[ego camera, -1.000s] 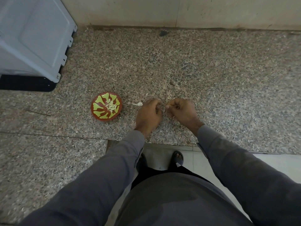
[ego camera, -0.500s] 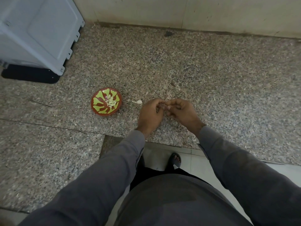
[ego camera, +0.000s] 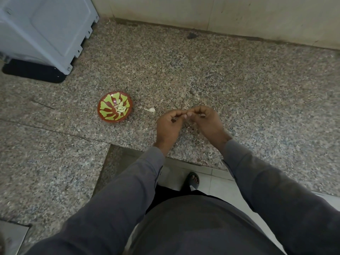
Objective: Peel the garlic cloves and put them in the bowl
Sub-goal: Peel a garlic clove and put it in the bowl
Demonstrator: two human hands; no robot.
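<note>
Setting: speckled granite counter (ego camera: 220, 74) seen from above, meeting a pale wall (ego camera: 239, 15) at the far edge; the person stands at the near edge, grey sleeves reaching forward.

Left hand: the left hand (ego camera: 168, 126) is raised just above the counter, fingers curled, thumb and fingertips pinching something small where the two hands meet.

Right hand: the right hand (ego camera: 207, 122) mirrors it, fingers curled inward, fingertips touching those of the left hand.

Clove being peeled: a pale speck, likely a garlic clove (ego camera: 185, 116), shows between the fingertips; it is too small to tell how much skin is left. Both hands probably share it so one can steady it while the other pulls the skin away.

Bowl: a red bowl with green pattern (ego camera: 104, 112) sits on the counter to the left of the hands, near but apart from them, probably within easy reach for dropping cloves in.

Peeled cloves: a small heap of pale peeled cloves (ego camera: 120, 108) lies in the bowl's middle, so part of the job looks done.

Loose clove: one white clove with a thin tail (ego camera: 151, 109) lies on the counter between the bowl and the left hand, touching neither; it seems to wait its turn.

Background: a pale grey appliance (ego camera: 46, 28) stands at the far left on a black base (ego camera: 33, 74).

Below: a sandalled foot (ego camera: 192, 180) shows on floor tiles.
</note>
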